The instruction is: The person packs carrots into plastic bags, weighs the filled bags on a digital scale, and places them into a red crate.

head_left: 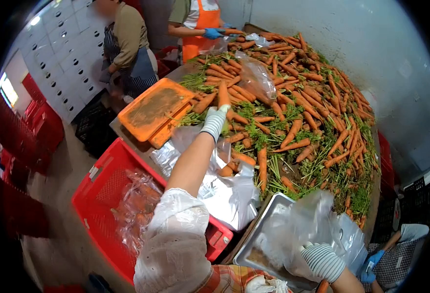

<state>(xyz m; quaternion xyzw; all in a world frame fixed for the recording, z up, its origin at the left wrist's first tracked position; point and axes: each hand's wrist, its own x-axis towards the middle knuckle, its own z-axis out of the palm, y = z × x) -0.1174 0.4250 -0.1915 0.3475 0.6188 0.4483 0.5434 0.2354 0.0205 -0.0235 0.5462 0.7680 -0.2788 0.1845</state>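
Note:
My left hand (215, 122), in a striped white glove, reaches over the near edge of the carrot heap (298, 97). Its fingers are closed around the lower end of a carrot (224, 93) that points away from me. At the lower right, my right hand (323, 261), gloved the same way, grips a clear plastic bag (305, 219). The bag hangs over a white tray (279, 201). Below my left forearm lie silvery plastic bags (229, 195) with a few carrots (242, 157) against them.
A red crate (95, 190) at my left contains bagged carrots (139, 202). Beyond it rests a soil-covered orange tray (141, 110). Two people (132, 44) (198, 29) stand across the table; another person's blue-gloved hand (370, 268) is at lower right. A wall (381, 53) borders the heap.

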